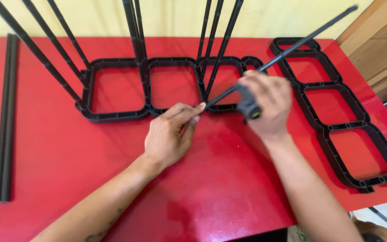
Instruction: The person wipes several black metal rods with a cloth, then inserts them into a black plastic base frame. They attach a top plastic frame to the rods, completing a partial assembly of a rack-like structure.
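Two black frames on the red desk [45, 148]: near frame [157, 87] and far frame [337, 112]. Right hand [265, 105], fingers clenched around slanted rod [301, 42]. Left hand [171, 134], fingers pressed together at the rod's foot. Two spare rods [5, 116] far left.

Red table [45, 134] against yellow wall [171, 18], wooden panels [381, 49] right.

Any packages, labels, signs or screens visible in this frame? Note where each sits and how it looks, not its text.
No label, sign or screen shows.
Possible package: a corner of a cardboard-coloured box with green print, bottom edge, below the red table, mostly hidden by the right forearm; too little shows to be sure.
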